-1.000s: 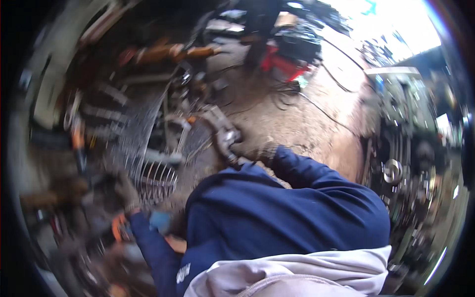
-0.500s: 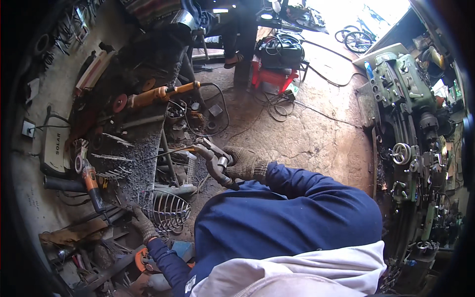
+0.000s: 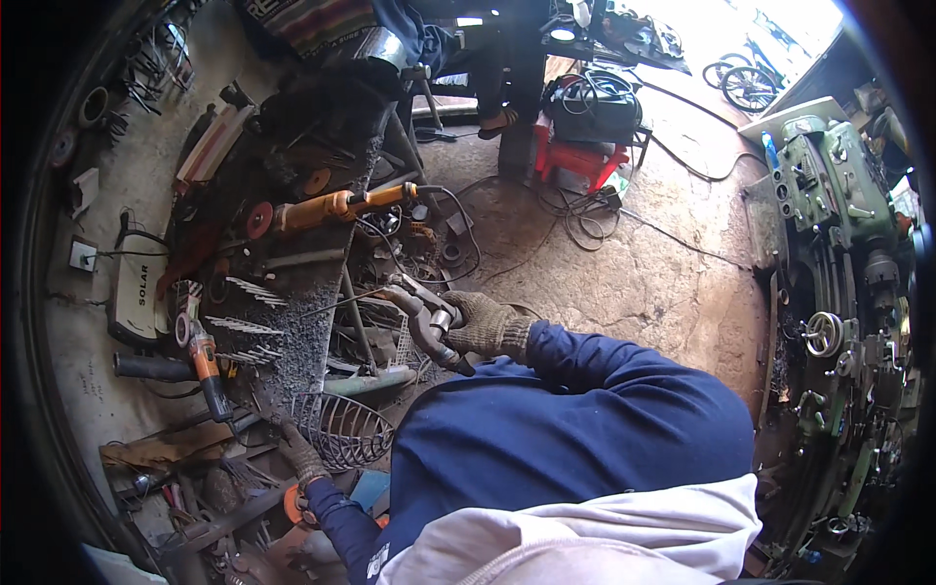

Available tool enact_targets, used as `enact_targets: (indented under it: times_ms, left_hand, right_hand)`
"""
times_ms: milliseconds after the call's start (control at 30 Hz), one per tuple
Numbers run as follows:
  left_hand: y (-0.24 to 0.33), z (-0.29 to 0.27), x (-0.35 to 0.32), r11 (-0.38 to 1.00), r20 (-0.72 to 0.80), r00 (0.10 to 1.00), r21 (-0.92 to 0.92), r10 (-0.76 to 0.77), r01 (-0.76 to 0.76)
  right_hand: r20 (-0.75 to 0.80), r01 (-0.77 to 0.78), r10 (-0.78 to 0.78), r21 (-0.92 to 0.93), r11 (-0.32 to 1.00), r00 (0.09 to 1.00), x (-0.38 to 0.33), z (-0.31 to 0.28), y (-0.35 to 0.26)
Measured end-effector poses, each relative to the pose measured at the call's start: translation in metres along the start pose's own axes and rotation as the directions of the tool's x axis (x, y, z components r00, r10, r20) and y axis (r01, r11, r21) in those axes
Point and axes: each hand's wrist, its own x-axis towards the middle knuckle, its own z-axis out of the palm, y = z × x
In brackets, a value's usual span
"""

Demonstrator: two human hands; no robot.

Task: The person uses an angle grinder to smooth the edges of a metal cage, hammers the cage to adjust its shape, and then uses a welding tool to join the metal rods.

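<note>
My right hand [image 3: 487, 327], in a knitted work glove, is closed round a welding electrode holder [image 3: 426, 325] in front of my chest. The holder has a curved grey-brown body, and a thin rod [image 3: 341, 303] sticks out leftward from it over the bench edge. Down at the lower left, my gloved left hand [image 3: 304, 456] reaches to the near end of the workbench. It is right beside a round cage of bent metal strips [image 3: 343, 426]. Its fingertips blur into the dark clutter, so what they touch cannot be made out.
The workbench [image 3: 304, 304] carries metal shavings, bundled thin rods [image 3: 249, 327], an orange angle grinder [image 3: 203, 359] and a larger yellow grinder [image 3: 341, 205]. A green lathe [image 3: 829, 185] lines the right side. Cables [image 3: 590, 219] trail over the floor beside a red stand [image 3: 585, 161]. Another person [image 3: 439, 49] is at the back.
The view has shifted, so bench, grinders and lathe appear farther right and slightly lower. My right hand keeps its grip on the electrode holder. My left hand stays beside the metal cage.
</note>
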Motion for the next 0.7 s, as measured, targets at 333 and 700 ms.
enact_targets:
  times_ms: [333, 700]
  left_hand:
    - [-0.008, -0.002, -0.004, 0.993, -0.103, 0.993, 0.102, -0.051, 0.062]
    - [0.034, -0.024, -0.017, 0.997, 0.027, 0.999, 0.063, 0.035, -0.037]
  right_hand:
    - [0.028, 0.018, -0.02, 0.047, 0.999, 0.999, 0.006, -0.021, -0.006]
    - [-0.023, -0.067, 0.073, 0.184, 0.981, 0.997, -0.002, -0.016, 0.015]
